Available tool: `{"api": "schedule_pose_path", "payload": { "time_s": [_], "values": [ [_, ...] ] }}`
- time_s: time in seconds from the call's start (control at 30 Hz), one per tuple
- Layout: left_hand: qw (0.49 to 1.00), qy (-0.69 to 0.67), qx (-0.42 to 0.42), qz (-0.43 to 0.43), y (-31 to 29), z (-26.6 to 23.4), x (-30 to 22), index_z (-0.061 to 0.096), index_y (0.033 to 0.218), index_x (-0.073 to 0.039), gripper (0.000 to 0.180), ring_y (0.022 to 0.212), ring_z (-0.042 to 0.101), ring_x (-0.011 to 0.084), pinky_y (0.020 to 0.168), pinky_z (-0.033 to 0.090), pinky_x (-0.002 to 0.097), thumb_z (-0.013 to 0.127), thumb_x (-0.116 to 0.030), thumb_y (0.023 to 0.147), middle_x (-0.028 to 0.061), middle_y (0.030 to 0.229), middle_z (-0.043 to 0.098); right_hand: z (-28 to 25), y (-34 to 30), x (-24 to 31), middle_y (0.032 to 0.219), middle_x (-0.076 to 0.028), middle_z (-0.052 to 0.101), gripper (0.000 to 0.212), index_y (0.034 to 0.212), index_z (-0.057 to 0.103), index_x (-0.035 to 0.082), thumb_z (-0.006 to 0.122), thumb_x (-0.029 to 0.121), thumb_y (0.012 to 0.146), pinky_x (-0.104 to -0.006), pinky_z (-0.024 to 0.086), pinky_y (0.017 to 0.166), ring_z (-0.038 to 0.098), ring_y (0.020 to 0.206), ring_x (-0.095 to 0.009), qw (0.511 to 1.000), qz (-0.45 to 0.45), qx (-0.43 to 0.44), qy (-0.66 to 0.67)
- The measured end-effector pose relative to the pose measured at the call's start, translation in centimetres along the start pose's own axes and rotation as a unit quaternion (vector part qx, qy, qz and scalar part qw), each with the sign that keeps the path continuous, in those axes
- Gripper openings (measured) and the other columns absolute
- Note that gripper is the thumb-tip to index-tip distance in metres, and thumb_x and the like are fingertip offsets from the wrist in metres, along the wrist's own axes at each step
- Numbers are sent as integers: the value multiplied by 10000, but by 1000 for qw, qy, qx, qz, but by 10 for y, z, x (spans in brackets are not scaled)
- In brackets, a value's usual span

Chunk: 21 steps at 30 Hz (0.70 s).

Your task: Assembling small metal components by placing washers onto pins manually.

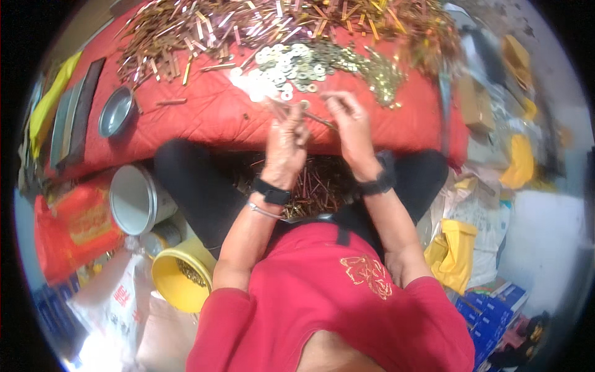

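A thin metal rod (319,119) is held between the two hands above the near edge of a red quilted tabletop (204,118). The left hand (286,137) is closed around the rod's near end, and the right hand (348,118) is pinched on its far part, fingers narrow. A small washer (304,104) is seen at the fingertips. Just beyond the hands a heap of silvery washers (291,68) is spread, with brassy nuts (378,74) beside it and copper-coloured rods (248,25) piled farther back. More rods (310,186) are gathered in the lap. A yellow bucket (180,279) stands at the left.
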<state>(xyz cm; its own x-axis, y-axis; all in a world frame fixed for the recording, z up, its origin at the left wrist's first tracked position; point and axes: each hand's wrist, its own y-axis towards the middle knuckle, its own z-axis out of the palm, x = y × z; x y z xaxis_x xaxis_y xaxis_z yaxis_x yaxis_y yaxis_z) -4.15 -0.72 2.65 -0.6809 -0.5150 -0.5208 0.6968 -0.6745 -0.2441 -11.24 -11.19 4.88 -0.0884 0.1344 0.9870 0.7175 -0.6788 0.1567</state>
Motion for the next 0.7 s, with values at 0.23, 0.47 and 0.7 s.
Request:
{"api": "schedule_pose_path", "payload": {
  "time_s": [0.23,0.47,0.7],
  "values": [
    [992,12,-114,52,-14,-8,-55,622,1001,-35,269,508,404,18,415,275,180,584,-294,936,-44,695,547,81,19,-3,882,-41,617,302,1137,553,24,466,276,996,-239,476,635,569,730,-94,974,41,68,214],
    [991,-30,-99,87,-19,-57,-122,542,1165,35,333,477,343,47,394,256,189,494,-236,976,-13,630,460,118,24,-37,817,-156,601,133,921,614,45,640,69,793,-401,487,638,608,750,-311,908,-223,162,-317],
    [991,77,-96,46,-22,-47,-108,594,1111,-3,281,467,311,29,404,195,200,547,-219,937,-79,582,376,99,30,-26,803,-140,614,125,916,621,39,598,25,794,-390,503,659,628,742,-299,936,-226,156,-220]
  ]
}}
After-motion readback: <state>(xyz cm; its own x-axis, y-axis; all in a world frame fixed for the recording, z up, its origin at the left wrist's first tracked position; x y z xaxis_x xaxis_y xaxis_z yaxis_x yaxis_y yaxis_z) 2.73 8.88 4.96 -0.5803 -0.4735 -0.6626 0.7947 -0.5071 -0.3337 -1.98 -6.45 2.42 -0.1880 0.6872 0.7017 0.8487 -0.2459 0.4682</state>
